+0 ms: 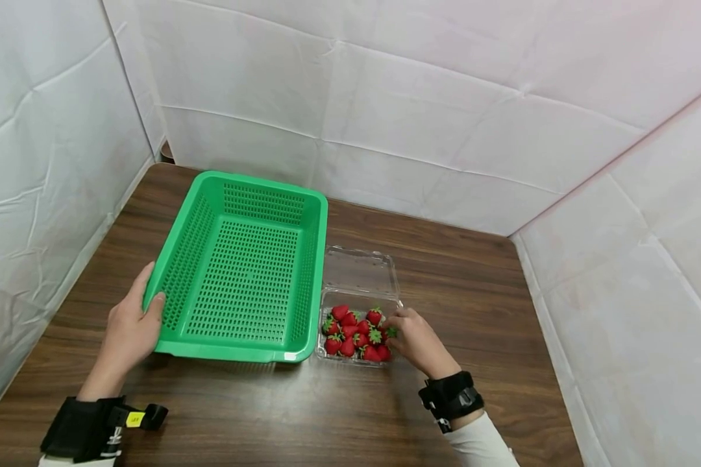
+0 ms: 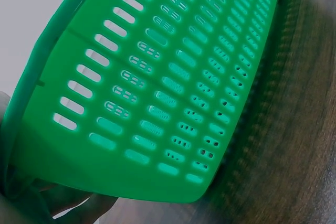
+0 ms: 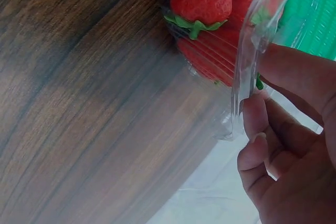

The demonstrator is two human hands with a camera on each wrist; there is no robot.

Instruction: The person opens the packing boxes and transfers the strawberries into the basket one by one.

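Beside the green basket (image 1: 242, 272) gripped by left fingers (image 1: 152, 308), right fingers (image 1: 394, 322) pinch the strawberry tray (image 1: 359, 331).

The table (image 1: 473, 292) is dark wood-grain laminate, running from 9 o'clock to 3 o'clock across the head view. White creased sheeting (image 1: 432, 97) walls it in at 9, 12 and 3 o'clock.
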